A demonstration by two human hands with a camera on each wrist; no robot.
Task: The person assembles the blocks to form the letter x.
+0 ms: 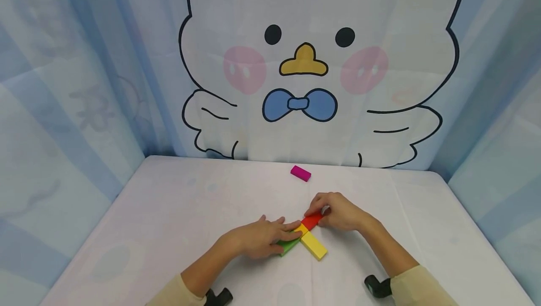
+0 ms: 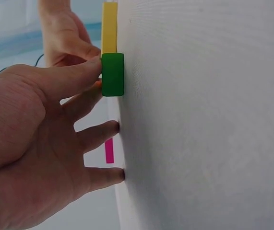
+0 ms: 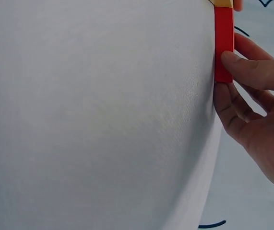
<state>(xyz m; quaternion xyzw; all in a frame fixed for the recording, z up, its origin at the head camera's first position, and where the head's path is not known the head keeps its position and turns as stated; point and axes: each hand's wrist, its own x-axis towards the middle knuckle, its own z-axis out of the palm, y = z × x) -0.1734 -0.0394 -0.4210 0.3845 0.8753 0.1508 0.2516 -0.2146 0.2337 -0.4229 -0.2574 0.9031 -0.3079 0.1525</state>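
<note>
On the white table a green block [image 1: 289,247], a small orange-yellow piece [image 1: 302,229], a red block [image 1: 312,222] and a long yellow block [image 1: 314,246] meet in a branching shape. My left hand [image 1: 262,238] lies spread over the green block, its fingertips reaching the orange-yellow piece. In the left wrist view the thumb rests at the top edge of the green block [image 2: 113,74], and two other fingertips touch the table. Thumb and fingers of my right hand [image 1: 340,212] pinch the red block [image 3: 224,45] at its outer end. Fingers partly hide the green and red blocks.
A magenta block [image 1: 300,173] lies apart near the table's back edge. Behind the table [image 1: 190,193] hangs a curtain [image 1: 297,137] with a cartoon bird, and more curtains close both sides. Black devices [image 1: 377,286] are worn at the wrists.
</note>
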